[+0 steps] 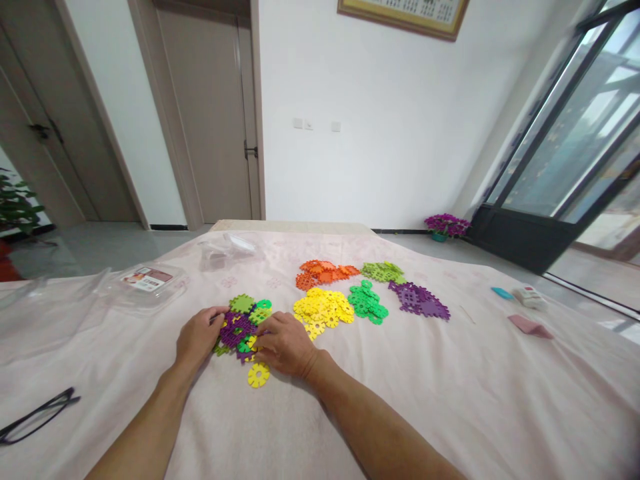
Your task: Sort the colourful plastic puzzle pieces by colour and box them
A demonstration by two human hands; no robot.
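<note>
A mixed heap of flat plastic snowflake pieces (243,321), purple, green and yellow, lies on the pink cloth (450,400) just in front of me. My left hand (197,337) rests on the heap's left side, fingers curled against the pieces. My right hand (286,345) lies on its right side, fingertips pinched at the pieces; I cannot see which one they hold. One yellow round piece (259,375) lies alone below the heap. Beyond it are sorted piles: yellow (323,308), orange (324,273), dark green (369,302), light green (383,271) and purple (419,300).
Clear plastic boxes and lids (145,283) lie at the left and back of the cloth. Black glasses (37,415) lie near the left front edge. A teal item (501,293), a small white box (530,297) and a pink item (530,326) lie at the right.
</note>
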